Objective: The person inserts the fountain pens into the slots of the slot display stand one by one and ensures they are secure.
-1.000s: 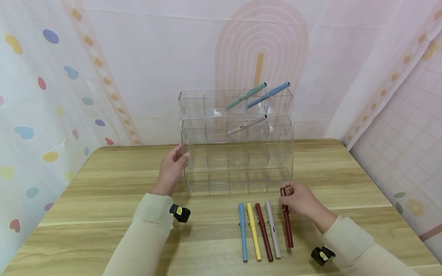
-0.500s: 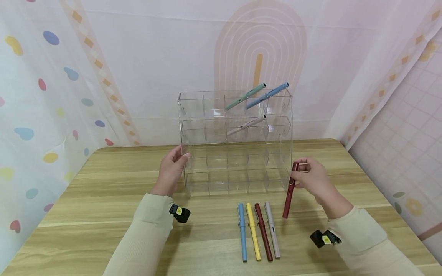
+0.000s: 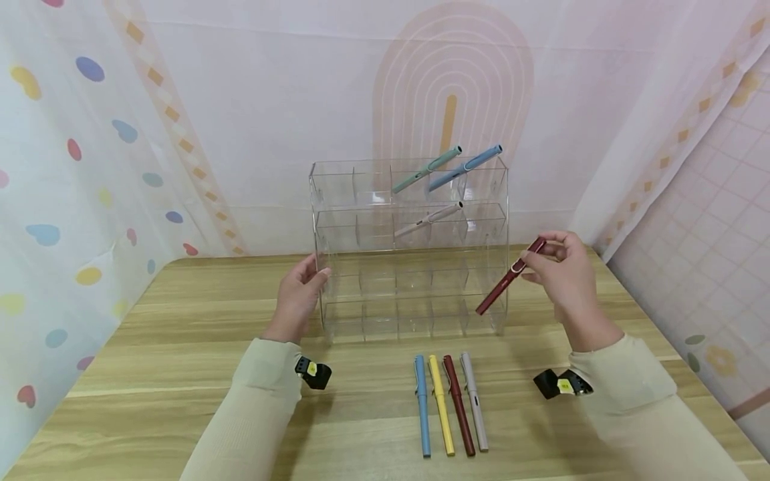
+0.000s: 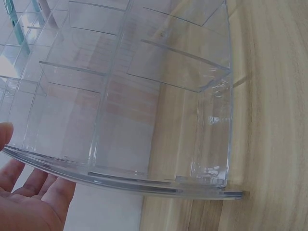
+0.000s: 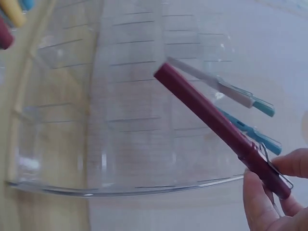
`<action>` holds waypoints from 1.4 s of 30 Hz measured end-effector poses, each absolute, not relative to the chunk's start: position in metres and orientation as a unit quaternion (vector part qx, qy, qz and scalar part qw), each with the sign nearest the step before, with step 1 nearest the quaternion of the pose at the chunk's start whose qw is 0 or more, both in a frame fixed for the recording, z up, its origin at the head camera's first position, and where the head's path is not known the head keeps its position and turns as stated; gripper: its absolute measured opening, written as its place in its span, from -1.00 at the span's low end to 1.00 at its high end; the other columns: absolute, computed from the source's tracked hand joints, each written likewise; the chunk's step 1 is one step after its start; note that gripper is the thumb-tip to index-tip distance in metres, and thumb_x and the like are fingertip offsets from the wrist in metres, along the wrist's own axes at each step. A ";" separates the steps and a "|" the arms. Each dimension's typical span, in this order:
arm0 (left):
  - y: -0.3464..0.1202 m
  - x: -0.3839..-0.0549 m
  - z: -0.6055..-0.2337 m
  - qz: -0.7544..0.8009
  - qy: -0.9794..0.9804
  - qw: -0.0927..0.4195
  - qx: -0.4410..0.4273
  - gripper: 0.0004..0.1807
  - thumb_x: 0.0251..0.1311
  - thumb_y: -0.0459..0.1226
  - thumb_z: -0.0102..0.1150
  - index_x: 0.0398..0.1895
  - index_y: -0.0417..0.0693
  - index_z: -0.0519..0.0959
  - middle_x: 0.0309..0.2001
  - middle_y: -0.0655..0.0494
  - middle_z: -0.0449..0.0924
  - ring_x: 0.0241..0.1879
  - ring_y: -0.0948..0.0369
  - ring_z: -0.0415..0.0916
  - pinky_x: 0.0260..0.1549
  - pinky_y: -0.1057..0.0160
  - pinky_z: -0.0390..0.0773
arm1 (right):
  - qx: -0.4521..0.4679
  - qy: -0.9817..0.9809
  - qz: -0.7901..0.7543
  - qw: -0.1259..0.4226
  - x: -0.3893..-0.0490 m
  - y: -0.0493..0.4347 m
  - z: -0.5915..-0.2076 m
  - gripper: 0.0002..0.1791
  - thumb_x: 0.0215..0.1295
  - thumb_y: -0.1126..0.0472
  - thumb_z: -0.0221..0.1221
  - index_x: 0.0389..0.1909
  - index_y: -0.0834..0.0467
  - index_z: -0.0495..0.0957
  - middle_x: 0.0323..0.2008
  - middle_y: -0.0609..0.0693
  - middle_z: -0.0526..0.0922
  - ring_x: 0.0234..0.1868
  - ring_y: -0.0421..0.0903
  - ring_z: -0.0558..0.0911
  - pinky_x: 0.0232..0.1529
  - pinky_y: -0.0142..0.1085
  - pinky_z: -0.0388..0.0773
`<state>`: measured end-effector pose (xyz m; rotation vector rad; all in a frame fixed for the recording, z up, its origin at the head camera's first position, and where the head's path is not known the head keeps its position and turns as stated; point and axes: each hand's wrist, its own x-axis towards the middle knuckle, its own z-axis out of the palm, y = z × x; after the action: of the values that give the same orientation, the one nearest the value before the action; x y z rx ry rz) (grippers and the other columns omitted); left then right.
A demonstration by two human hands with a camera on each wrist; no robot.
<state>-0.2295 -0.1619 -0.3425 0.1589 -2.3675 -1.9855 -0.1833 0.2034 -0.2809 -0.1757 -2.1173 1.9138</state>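
Note:
My right hand pinches a dark red pen by its capped end, off the table at the right side of a clear acrylic pen rack. The pen slants, its plain end pointing down and left, as the right wrist view also shows. On the rack's left side panel, my left hand holds on, thumb in front and fingers behind the edge. A green pen and a blue pen lean in the top tier. One tier lower leans a pale grey pen.
In front of the rack, a blue pen, a yellow pen, a dark red pen and a grey pen lie side by side on the wooden table. A patterned curtain hangs behind.
My right hand has lifted the dark red pen off the table at the right of the row and carried it up beside the rack, tilting it. My left hand has stayed on the rack.

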 end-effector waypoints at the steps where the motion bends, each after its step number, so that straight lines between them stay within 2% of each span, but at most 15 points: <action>1: -0.162 -0.229 -0.343 -0.641 -0.766 0.023 0.052 -0.42 0.42 -0.24 -0.01 0.46 -0.09 0.18 0.34 -0.08 0.30 0.28 0.06 0.24 0.28 0.07 0.30 | -0.065 -0.720 0.675 0.151 -0.184 0.203 -0.278 -0.67 0.24 0.44 0.17 -0.10 0.04 0.34 -0.27 -0.04 0.43 -0.39 -0.30 0.57 -0.37 -0.44 0.63; 4: -0.162 -0.229 -0.343 -0.641 -0.765 0.022 0.053 -0.42 0.42 -0.24 -0.01 0.47 -0.08 0.17 0.34 -0.08 0.29 0.29 0.06 0.24 0.29 0.07 0.29 | -0.072 -0.678 0.708 0.183 -0.188 0.200 -0.271 -0.65 0.22 0.46 0.19 -0.15 0.01 0.35 -0.30 -0.04 0.46 -0.42 -0.27 0.58 -0.41 -0.45 0.62; 9: -0.162 -0.228 -0.342 -0.644 -0.763 0.019 0.051 -0.42 0.43 -0.23 -0.02 0.47 -0.08 0.17 0.35 -0.08 0.29 0.29 0.06 0.23 0.30 0.05 0.28 | -0.064 -0.615 0.751 0.233 -0.195 0.194 -0.262 -0.63 0.18 0.51 0.18 -0.11 0.09 0.35 -0.32 0.01 0.47 -0.45 -0.22 0.59 -0.44 -0.45 0.62; 19: -0.162 -0.229 -0.343 -0.643 -0.764 0.018 0.050 -0.41 0.42 -0.22 -0.01 0.47 -0.06 0.17 0.37 -0.10 0.25 0.31 0.06 0.21 0.31 0.05 0.26 | -0.061 -0.555 0.771 0.306 -0.210 0.184 -0.249 -0.61 0.17 0.49 0.22 -0.07 0.12 0.34 -0.21 0.04 0.46 -0.28 -0.17 0.61 -0.36 -0.44 0.63; 27: -0.162 -0.231 -0.346 -0.645 -0.762 0.020 0.051 -0.42 0.42 -0.23 -0.01 0.47 -0.05 0.18 0.35 -0.09 0.28 0.28 0.06 0.23 0.27 0.06 0.30 | -0.052 -0.511 0.776 0.366 -0.226 0.177 -0.252 -0.59 0.15 0.48 0.25 -0.05 0.15 0.35 -0.23 0.05 0.46 -0.30 -0.11 0.58 -0.32 -0.42 0.64; 38: -0.162 -0.231 -0.348 -0.642 -0.764 0.025 0.049 -0.44 0.42 -0.25 -0.02 0.46 -0.06 0.19 0.31 -0.07 0.31 0.26 0.07 0.26 0.25 0.07 0.33 | -0.046 -0.517 0.763 0.384 -0.246 0.158 -0.259 -0.64 0.17 0.50 0.22 -0.14 0.11 0.36 -0.27 0.02 0.46 -0.30 -0.12 0.57 -0.30 -0.40 0.63; 42: -0.162 -0.231 -0.348 -0.644 -0.763 0.025 0.049 -0.44 0.43 -0.26 -0.02 0.46 -0.07 0.20 0.32 -0.10 0.31 0.25 0.06 0.26 0.25 0.07 0.33 | -0.039 -0.527 0.758 0.384 -0.251 0.152 -0.264 -0.64 0.18 0.51 0.21 -0.09 0.18 0.35 -0.27 -0.02 0.46 -0.30 -0.13 0.57 -0.32 -0.42 0.61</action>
<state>-0.2314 -0.1618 -0.3476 0.1517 -2.3582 -1.9919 -0.2510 0.1517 -0.2643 -0.1002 -1.3426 1.9312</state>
